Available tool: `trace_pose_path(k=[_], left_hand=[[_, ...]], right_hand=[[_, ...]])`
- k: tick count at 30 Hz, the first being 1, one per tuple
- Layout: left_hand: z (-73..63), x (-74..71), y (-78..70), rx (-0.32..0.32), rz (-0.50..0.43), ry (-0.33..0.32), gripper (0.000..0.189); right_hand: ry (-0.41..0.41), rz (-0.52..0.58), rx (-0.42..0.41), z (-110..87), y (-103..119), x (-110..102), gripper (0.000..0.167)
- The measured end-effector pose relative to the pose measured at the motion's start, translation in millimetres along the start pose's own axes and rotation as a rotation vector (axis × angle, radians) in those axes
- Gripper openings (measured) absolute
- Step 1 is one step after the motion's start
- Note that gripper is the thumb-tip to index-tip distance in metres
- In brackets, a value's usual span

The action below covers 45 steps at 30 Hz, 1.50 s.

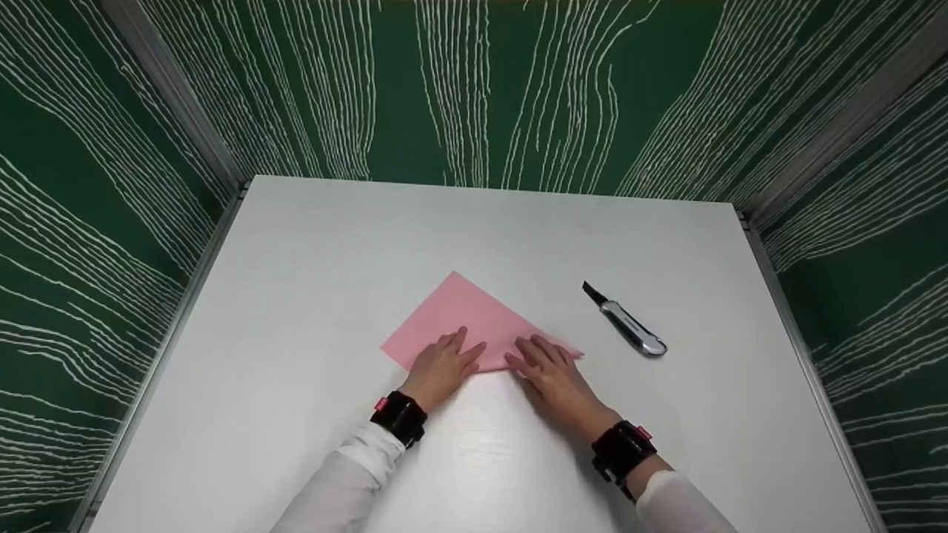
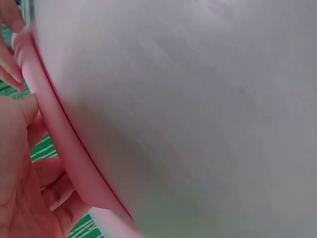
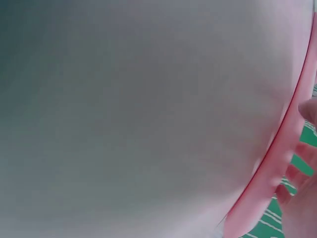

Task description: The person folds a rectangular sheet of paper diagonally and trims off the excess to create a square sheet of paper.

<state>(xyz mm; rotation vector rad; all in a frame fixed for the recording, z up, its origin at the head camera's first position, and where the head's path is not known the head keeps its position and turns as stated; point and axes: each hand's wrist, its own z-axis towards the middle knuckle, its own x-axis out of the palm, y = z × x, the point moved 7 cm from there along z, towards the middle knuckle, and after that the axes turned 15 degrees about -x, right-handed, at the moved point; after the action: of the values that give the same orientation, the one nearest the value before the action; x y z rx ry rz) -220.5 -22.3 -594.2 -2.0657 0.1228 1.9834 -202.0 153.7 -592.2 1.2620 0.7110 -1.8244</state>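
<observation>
A pink sheet of paper lies folded over on the table, its folded edge facing the person. My left hand rests on the lower left part of the sheet with fingers spread. Near the right corner, my right hand lies on the paper, fingers pointing forward and slightly bent. In the left wrist view the fold of the paper looks rounded, and the left thumb touches it. The right wrist view has the right fingertips on the paper along the same edge.
To the right of the paper lies a utility knife with a black and silver handle, its tip pointing away. The white table is bordered by green walls with white wavy lines and grey metal posts at the corners.
</observation>
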Motion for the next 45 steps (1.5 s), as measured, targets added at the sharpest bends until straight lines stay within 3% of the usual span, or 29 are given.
trace_pose_path(k=[7, 18, 24, 36, 45], left_hand=[[6.0, -2.5, -0.6, 0.031, 0.049, -0.051, 0.042], [9.5, -1.8, 0.1, 0.024, 0.103, -0.104, 0.041], [11.8, -1.4, 1.1, 0.005, 0.111, -0.068, 0.044], [12.0, 1.1, 3.9, -0.024, 0.024, -0.019, 0.045], [11.6, 1.8, 4.6, -0.036, 0.011, -0.008, 0.046]], right_hand=[[0.106, 0.036, 0.047, 0.3, 3.4, 7.3, 0.052], [0.157, 0.118, 0.083, 0.3, 2.3, 10.4, 0.057], [0.195, 0.159, 0.119, 1.4, 0.9, 11.6, 0.059], [0.203, 0.198, 0.141, -0.4, 1.2, 14.5, 0.059], [0.204, 0.154, 0.128, 0.3, 2.2, 14.9, 0.058]])
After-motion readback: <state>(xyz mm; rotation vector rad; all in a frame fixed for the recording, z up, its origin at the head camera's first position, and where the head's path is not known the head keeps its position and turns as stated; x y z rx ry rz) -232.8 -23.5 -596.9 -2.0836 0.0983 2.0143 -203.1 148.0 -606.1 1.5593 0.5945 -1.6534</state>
